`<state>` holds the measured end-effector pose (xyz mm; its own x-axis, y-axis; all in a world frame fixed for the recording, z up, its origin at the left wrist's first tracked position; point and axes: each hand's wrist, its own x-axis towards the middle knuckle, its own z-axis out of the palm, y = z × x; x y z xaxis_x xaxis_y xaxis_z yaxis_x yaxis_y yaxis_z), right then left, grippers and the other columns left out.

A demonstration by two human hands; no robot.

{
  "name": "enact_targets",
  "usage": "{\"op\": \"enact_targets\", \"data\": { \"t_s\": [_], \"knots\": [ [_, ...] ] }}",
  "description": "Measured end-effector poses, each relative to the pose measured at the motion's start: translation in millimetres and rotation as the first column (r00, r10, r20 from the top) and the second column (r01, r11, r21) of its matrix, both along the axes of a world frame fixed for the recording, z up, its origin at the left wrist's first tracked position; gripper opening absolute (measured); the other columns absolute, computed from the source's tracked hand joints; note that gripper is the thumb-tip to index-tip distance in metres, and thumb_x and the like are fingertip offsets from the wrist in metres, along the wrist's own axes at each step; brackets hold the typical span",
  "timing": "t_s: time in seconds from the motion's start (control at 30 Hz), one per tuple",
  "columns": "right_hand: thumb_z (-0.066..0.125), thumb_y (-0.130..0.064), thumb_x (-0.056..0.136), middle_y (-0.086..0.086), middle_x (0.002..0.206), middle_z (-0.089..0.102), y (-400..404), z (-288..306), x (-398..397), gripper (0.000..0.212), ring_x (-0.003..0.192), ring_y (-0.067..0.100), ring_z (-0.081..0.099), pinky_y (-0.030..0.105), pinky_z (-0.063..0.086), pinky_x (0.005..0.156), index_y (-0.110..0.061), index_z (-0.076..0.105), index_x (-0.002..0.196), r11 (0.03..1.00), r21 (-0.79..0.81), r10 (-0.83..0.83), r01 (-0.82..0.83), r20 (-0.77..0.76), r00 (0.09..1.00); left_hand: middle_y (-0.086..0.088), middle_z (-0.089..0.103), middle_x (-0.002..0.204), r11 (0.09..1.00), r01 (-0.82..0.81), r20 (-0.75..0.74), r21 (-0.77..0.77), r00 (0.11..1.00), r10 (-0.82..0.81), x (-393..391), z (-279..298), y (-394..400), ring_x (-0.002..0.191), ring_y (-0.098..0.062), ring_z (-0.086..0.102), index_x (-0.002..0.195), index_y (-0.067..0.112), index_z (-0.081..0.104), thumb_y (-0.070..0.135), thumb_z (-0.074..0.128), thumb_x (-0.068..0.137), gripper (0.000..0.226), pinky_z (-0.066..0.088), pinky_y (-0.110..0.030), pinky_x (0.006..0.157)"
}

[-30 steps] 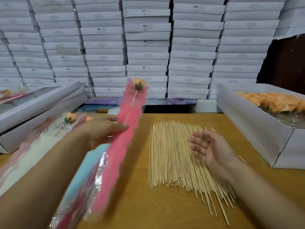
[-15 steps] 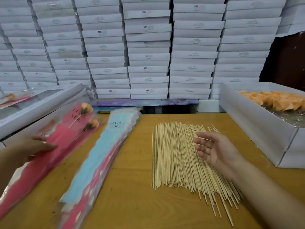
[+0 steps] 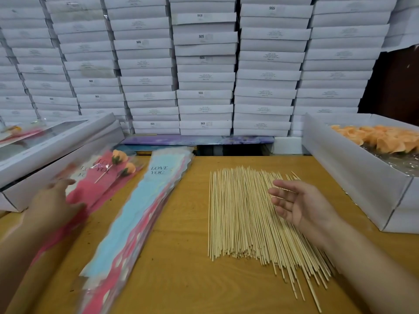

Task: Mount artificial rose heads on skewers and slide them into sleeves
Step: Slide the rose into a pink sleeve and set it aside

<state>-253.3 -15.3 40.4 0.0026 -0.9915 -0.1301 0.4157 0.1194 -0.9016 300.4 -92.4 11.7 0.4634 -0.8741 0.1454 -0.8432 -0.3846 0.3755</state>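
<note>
At left of the frame, the left hand (image 3: 51, 201) rests with loose fingers on pink sleeves (image 3: 99, 184) holding two mounted rose heads (image 3: 120, 156). Right of them lies a stack of empty sleeves (image 3: 145, 214). Centre, skewers (image 3: 238, 214) fan across the table (image 3: 181, 268); the right hand (image 3: 301, 206) hovers above, fingers relaxed, palm up. Far right, a box (image 3: 353, 168) holds loose orange roses (image 3: 381, 138).
</note>
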Motion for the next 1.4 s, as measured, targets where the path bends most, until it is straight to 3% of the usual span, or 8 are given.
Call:
{"op": "enact_targets", "data": {
  "t_s": [0.1, 0.3, 0.43, 0.57, 0.73, 0.87, 1.1, 1.4],
  "knots": [
    [0.056, -0.019, 0.094, 0.006, 0.08, 0.074, -0.4, 0.2, 0.2, 0.018, 0.062, 0.012, 0.068, 0.022, 0.054, 0.049, -0.009, 0.065, 0.107, 1.0, 0.001, 0.001, -0.001, -0.001, 1.0, -0.015, 0.039, 0.155, 0.995, 0.102, 0.312, -0.003, 0.945, -0.096, -18.4, -9.5, 17.3, 0.14, -0.04, 0.037, 0.141, 0.028, 0.053, 0.053, 0.057, 0.093, 0.054, 0.038, -0.064, 0.105],
    [0.056, -0.018, 0.094, 0.006, 0.08, 0.073, -0.6, 0.5, -0.7, 0.018, 0.062, 0.012, 0.067, 0.022, 0.054, 0.049, -0.009, 0.065, 0.107, 1.0, -0.007, 0.005, -0.005, 0.004, 1.0, 0.004, 0.013, 0.168, 0.963, 0.098, 0.225, 0.25, 0.962, -0.156, -38.7, -17.6, 31.4, 0.152, -0.029, 0.016, 0.157, 0.038, 0.024, 0.069, 0.007, 0.086, 0.079, 0.017, -0.052, 0.118],
    [0.056, -0.018, 0.094, 0.005, 0.079, 0.074, -1.1, -0.4, -0.7, 0.019, 0.061, 0.012, 0.067, 0.022, 0.054, 0.049, -0.009, 0.064, 0.109, 1.0, -0.009, 0.005, -0.005, -0.002, 1.0, -0.001, 0.024, 0.166, 0.967, 0.086, 0.26, 0.239, 0.954, -0.149, -46.8, -6.7, 32.9, 0.149, -0.031, 0.024, 0.155, 0.032, 0.032, 0.061, 0.021, 0.099, 0.065, 0.02, -0.054, 0.118],
    [0.056, -0.018, 0.095, 0.005, 0.079, 0.074, -0.8, -0.1, 0.3, 0.021, 0.061, 0.011, 0.068, 0.022, 0.054, 0.049, -0.008, 0.063, 0.112, 1.0, -0.014, 0.009, -0.009, -0.015, 1.0, -0.012, 0.047, 0.151, 0.993, 0.116, 0.287, 0.037, 0.95, -0.122, -83.0, 19.7, 33.9, 0.136, -0.036, 0.042, 0.142, 0.018, 0.051, 0.045, 0.042, 0.102, 0.049, 0.035, -0.057, 0.11],
    [0.055, -0.018, 0.096, 0.005, 0.08, 0.074, 0.8, -0.5, 1.3, 0.022, 0.062, 0.011, 0.068, 0.022, 0.053, 0.049, -0.008, 0.063, 0.113, 1.0, -0.028, 0.01, -0.012, -0.051, 0.999, -0.022, 0.061, 0.132, 0.909, 0.341, 0.082, -0.241, 0.94, -0.331, -181.2, 55.0, 39.5, 0.119, -0.038, 0.055, 0.129, 0.005, 0.062, 0.025, 0.042, 0.105, 0.037, 0.041, -0.042, 0.096],
    [0.056, -0.019, 0.095, 0.005, 0.082, 0.075, 2.6, -0.8, 2.9, 0.022, 0.064, 0.012, 0.069, 0.023, 0.053, 0.051, -0.009, 0.064, 0.112, 0.999, -0.029, 0.016, -0.019, -0.081, 0.997, -0.007, 0.061, 0.126, 0.827, 0.489, -0.153, -0.279, 0.827, -0.541, -264.5, 54.0, 56.1, 0.122, -0.026, 0.054, 0.128, 0.022, 0.06, 0.039, 0.037, 0.105, 0.037, 0.035, -0.017, 0.099],
    [0.053, -0.018, 0.097, 0.005, 0.083, 0.075, 4.9, -2.0, 5.2, 0.022, 0.066, 0.012, 0.068, 0.024, 0.054, 0.054, -0.009, 0.064, 0.113, 0.999, -0.038, 0.028, -0.033, -0.133, 0.991, -0.004, 0.041, 0.157, 0.778, 0.599, -0.244, -0.19, 0.739, -0.628, -338.2, 7.3, 67.8, 0.144, -0.018, 0.036, 0.154, 0.016, 0.037, 0.047, 0.024, 0.107, 0.058, 0.025, -0.032, 0.12],
    [0.053, -0.017, 0.097, 0.005, 0.084, 0.075, 3.9, -2.8, 3.9, 0.021, 0.067, 0.013, 0.069, 0.024, 0.054, 0.054, -0.01, 0.065, 0.113, 0.999, -0.035, 0.005, -0.011, -0.162, 0.987, -0.005, 0.053, 0.143, 0.826, 0.449, -0.345, -0.34, 0.758, -0.554, -332.7, -10.9, 65.1, 0.131, -0.018, 0.048, 0.147, 0.011, 0.044, 0.033, 0.025, 0.109, 0.048, 0.033, -0.026, 0.105]
  ]
}}
